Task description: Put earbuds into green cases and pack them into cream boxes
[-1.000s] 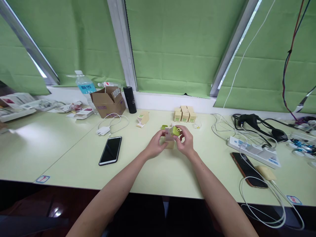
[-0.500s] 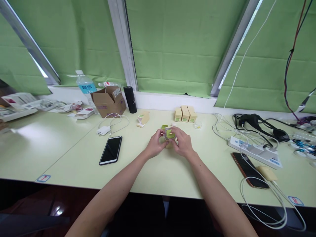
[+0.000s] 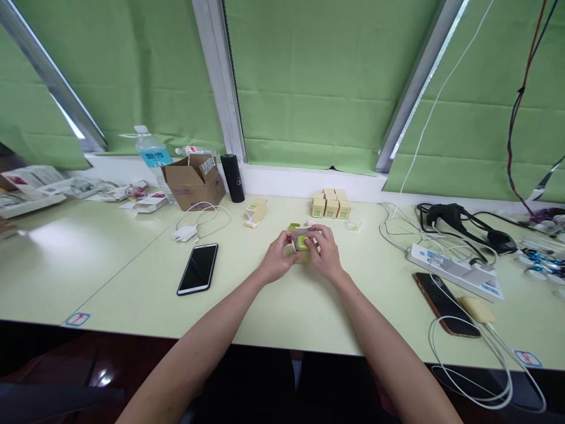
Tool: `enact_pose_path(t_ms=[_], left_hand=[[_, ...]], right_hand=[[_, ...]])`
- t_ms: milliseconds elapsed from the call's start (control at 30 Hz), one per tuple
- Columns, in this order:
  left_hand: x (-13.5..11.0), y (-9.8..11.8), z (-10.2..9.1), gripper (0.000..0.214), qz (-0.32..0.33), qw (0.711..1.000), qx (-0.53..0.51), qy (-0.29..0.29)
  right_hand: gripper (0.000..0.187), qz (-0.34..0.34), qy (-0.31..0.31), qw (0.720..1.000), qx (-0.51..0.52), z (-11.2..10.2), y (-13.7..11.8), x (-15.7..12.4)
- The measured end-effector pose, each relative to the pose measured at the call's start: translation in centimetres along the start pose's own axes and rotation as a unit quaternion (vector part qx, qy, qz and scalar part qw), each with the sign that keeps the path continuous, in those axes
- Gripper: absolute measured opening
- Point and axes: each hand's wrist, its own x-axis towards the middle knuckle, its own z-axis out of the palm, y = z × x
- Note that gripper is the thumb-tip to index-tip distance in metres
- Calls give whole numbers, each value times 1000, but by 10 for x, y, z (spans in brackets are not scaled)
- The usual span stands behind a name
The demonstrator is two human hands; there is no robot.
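At the middle of the pale green table (image 3: 132, 277), both hands meet around a small tan box (image 3: 302, 254). My left hand (image 3: 277, 259) grips the box's left side. My right hand (image 3: 325, 253) presses a small bright green item (image 3: 302, 241) down into the box's open top, fingers curled over it. Another green piece (image 3: 294, 227) lies just behind the hands. Several matching tan boxes (image 3: 331, 205) stand in a cluster further back.
A black phone (image 3: 198, 268) lies left of the hands, with a white charger and cable (image 3: 189, 229), a cardboard box (image 3: 194, 181), a black cylinder (image 3: 232, 178) and a water bottle (image 3: 152, 154) behind. To the right are a power strip (image 3: 454, 271), cables and a second phone (image 3: 445, 303).
The green item was held up above the box in my right fingers; now it has come down and left into the box's top, with both hands closed in around it.
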Motion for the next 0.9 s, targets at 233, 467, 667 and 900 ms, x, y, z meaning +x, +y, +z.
enact_pose_path(t_ms=[233,467,667,900], left_hand=[[-1,3,0,33,4,1000,-19,-8],[-1,1,2,40,3,1000,-30,-9],[0,-2,2,45,3,999,-35,-9],[2,-8,2,50,4,998,-58,-7]], right_hand=[[14,62,32,997,11,7,7,-2],[10,126,28,991,37,13,12,0],[11,152,14,984,89,15,12,1],[31,176,60,956,226,8,13,6]])
